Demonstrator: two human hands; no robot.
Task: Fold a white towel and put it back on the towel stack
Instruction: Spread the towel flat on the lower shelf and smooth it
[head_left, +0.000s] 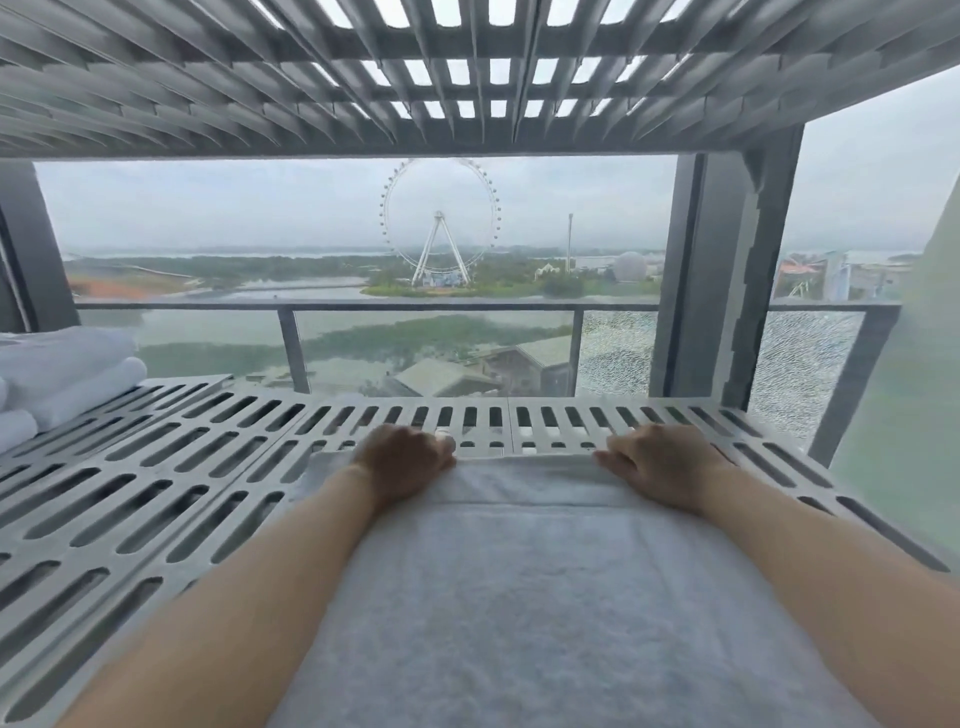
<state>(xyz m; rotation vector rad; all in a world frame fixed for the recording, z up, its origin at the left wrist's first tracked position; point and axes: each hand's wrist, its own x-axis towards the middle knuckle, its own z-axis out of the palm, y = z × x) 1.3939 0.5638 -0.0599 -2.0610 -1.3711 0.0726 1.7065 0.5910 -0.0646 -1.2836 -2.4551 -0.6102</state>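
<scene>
A white towel (540, 582) lies spread lengthwise on the slotted grey shelf (156, 499), reaching from the near edge to the far part of the shelf. My left hand (402, 460) rests on the towel's far left corner with its fingers curled over the edge. My right hand (660, 462) does the same at the far right corner. Both hands grip the towel's far edge, palms down. The towel stack (62, 374), several folded white towels, sits at the far left of the same shelf, well apart from both hands.
Another slotted shelf (467, 78) hangs close overhead. Dark upright posts (711, 280) stand at the back right and back left. Behind the shelf is a window with a railing and cracked glass (618, 353). Bare shelf lies between the towel and the stack.
</scene>
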